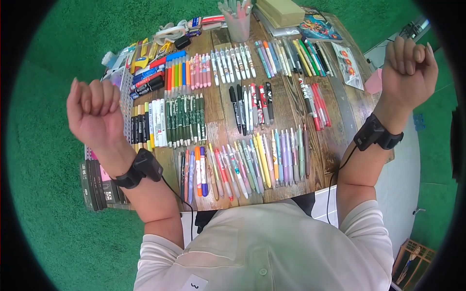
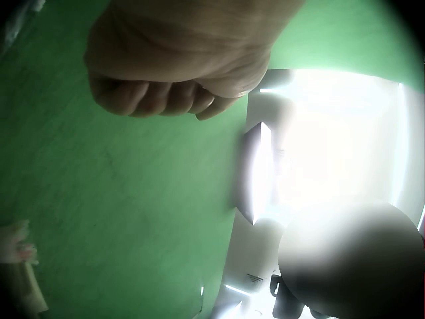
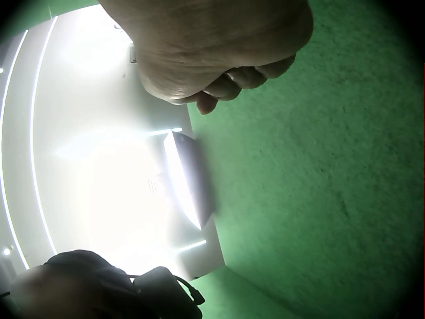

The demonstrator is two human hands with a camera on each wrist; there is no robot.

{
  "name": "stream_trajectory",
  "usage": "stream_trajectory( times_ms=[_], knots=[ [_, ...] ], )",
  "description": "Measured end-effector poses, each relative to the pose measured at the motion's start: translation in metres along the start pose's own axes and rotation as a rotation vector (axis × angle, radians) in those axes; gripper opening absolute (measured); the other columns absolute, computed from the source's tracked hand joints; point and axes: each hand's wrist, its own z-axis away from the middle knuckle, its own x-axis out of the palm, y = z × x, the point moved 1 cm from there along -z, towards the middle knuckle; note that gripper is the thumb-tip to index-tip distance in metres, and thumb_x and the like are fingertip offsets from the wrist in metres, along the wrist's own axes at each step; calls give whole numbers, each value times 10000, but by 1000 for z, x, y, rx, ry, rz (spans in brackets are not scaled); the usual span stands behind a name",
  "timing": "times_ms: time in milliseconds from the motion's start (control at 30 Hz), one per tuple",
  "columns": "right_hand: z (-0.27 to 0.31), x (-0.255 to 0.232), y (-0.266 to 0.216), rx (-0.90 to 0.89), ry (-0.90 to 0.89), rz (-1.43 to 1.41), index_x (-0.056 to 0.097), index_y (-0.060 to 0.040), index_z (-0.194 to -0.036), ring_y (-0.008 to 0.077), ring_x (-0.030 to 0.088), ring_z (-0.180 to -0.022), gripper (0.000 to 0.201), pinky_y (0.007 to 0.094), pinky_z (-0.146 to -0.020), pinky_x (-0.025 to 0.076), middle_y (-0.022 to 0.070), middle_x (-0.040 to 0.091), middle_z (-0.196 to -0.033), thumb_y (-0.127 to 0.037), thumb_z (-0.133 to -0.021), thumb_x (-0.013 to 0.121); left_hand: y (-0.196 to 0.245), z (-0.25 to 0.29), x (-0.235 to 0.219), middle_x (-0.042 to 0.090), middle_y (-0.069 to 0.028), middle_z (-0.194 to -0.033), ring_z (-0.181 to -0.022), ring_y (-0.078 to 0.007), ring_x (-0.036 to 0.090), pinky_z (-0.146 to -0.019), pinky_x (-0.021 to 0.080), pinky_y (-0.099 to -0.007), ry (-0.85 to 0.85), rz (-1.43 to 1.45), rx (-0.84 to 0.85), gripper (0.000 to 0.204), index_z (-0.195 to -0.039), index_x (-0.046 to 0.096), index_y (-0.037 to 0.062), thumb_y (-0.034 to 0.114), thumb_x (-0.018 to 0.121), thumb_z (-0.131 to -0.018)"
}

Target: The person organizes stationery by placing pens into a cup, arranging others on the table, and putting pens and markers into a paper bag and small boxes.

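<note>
Both hands are raised with palms up, fingers curled in, holding nothing. The left hand is over the table's left edge, beside a white perforated basket; the left wrist view shows the same hand from the wrist side. Beyond the table's right edge is the right hand, also seen as a curled hand in the right wrist view. Between them, pens lie in rows on the wooden table: green pens, black and red pens, pastel pens and markers.
At the back stand a cup of pens and a stack of yellowish pads, near a colourful booklet. A sticker packet lies at the right. Dark boxes sit at the front left corner. Cables run from both wrist cameras.
</note>
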Motion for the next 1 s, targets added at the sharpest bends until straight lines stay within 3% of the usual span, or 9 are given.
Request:
stream_trajectory(
  times_ms=[133,400,533,700,767,800,867,900,1000],
  knots=[
    [-2,-3,-1,-4,21,6,513,-70,-709,115,271,-544,334,293,-524,238,-8,341,-559,-194,-1018,479,-24,-26,14,250,39,-562,-530,-97,221,-509,234,-291,69,-107,-84,456,-642,340,149,231,515,-1055],
    [-4,-3,4,12,44,-9,526,-62,-717,115,276,-544,336,289,-517,244,-1,368,-560,-197,-1023,488,-72,-77,30,286,40,-604,-552,-92,264,-524,256,-281,-88,-368,-216,432,-694,366,140,272,562,-1056],
    [-3,-3,5,27,44,1,528,-61,-722,110,285,-543,338,281,-518,253,-2,371,-560,-199,-1028,493,-90,-83,42,297,42,-612,-548,-90,274,-530,259,-281,-56,-447,-290,433,-697,374,138,279,590,-1044],
    [-1,-3,7,41,7,26,542,-77,-740,96,293,-557,347,275,-518,251,-22,379,-575,-201,-1055,465,-111,-93,31,369,37,-632,-580,-94,379,-550,325,-290,-74,-474,-352,386,-720,466,121,292,637,-1020],
    [-1,-3,8,91,12,25,540,-78,-739,97,291,-556,353,272,-518,251,-18,381,-570,-206,-1059,463,-119,-99,28,538,12,-708,-671,-111,532,-612,416,-292,-108,-574,-338,277,-819,603,89,287,664,-1003],
    [-1,-2,8,88,11,23,540,-78,-739,97,291,-556,353,272,-518,251,-18,381,-570,-206,-1059,463,-125,-102,26,538,12,-708,-671,-111,532,-612,416,-292,-109,-575,-335,277,-819,603,89,287,664,-1003],
    [-1,1,10,88,24,41,533,-81,-733,98,287,-556,358,270,-517,251,-16,378,-566,-208,-1061,463,-133,-103,34,662,-22,-843,-778,-143,631,-697,478,-291,-75,-643,-344,209,-978,688,63,270,671,-994],
    [0,2,10,85,23,39,533,-81,-733,98,287,-556,358,270,-517,251,-16,378,-566,-208,-1061,463,-140,-111,26,699,-44,-993,-913,-153,662,-797,494,-291,-149,-672,-378,308,-1159,682,43,287,693,-972],
    [1,4,9,88,37,45,522,-82,-727,100,287,-555,361,270,-515,251,-15,374,-563,-208,-1061,465,-159,-120,32,686,-55,-1091,-1009,-143,639,-857,490,-311,-170,-770,-390,426,-1248,636,18,299,725,-940]
  ],
)
